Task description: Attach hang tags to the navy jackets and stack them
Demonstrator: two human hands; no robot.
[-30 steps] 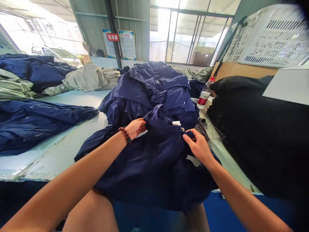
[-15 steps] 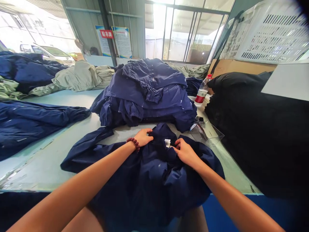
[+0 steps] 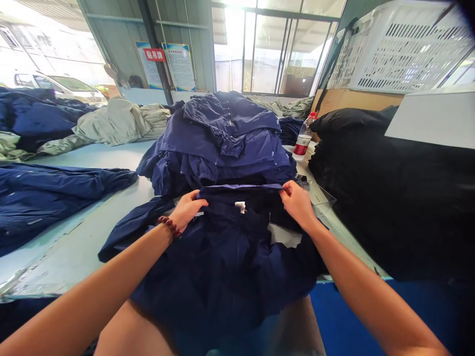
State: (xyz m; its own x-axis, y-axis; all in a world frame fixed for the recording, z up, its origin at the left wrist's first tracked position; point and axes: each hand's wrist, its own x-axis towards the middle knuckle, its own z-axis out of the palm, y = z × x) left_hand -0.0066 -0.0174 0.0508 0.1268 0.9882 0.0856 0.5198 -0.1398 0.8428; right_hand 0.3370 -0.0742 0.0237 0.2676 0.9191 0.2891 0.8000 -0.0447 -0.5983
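Observation:
A navy blue garment (image 3: 230,247) lies spread on the pale table (image 3: 74,247) in front of me, hanging over the near edge. My left hand (image 3: 187,208), with a bead bracelet on the wrist, pinches the left end of its collar. My right hand (image 3: 297,202) grips the right end, and the collar edge is stretched straight between them. A small white label (image 3: 240,205) shows just below the collar.
A tall pile of navy garments (image 3: 226,138) stands right behind the collar. More navy cloth (image 3: 48,193) lies left, pale green garments (image 3: 115,123) at the back. Black fabric (image 3: 389,188) is stacked right, with a bottle (image 3: 303,141), clear plastic sheet (image 3: 321,198) and white crate (image 3: 401,49).
My hands moved apart from the bunched middle of the garment to the two ends of the collar and pulled it straight. The label now faces up.

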